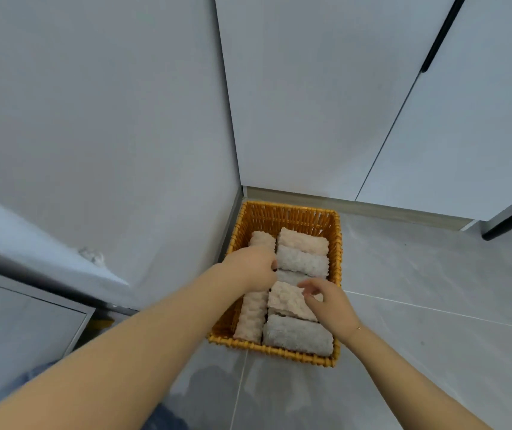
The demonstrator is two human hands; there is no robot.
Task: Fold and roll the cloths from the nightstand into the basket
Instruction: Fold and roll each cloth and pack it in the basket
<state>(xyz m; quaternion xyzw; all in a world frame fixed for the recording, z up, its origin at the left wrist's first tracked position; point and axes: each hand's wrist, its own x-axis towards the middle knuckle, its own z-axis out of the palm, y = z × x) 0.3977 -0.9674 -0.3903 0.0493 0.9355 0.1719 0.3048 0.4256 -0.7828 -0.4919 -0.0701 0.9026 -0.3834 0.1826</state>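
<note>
An orange wicker basket (292, 212) stands on the floor in a corner. Inside it lie several rolled cloths, pink and grey. A pink roll (302, 242) and a grey roll (304, 262) sit at the back right, a long pink roll (250, 318) lies at the front left, and a grey roll (298, 336) is at the front. A pink roll (287, 301) lies tilted in the middle. My left hand (253, 268) reaches into the basket with fingers curled down among the rolls; what they hold is hidden. My right hand (326, 301) touches the tilted pink roll with loosely bent fingers.
A grey wall (108, 135) runs along the basket's left side, and white cupboard doors (310, 103) stand behind it. The nightstand edge (31, 259) juts in at the left with a bit of grey cloth (93, 254) on it. Grey floor tiles (434, 290) spread to the right.
</note>
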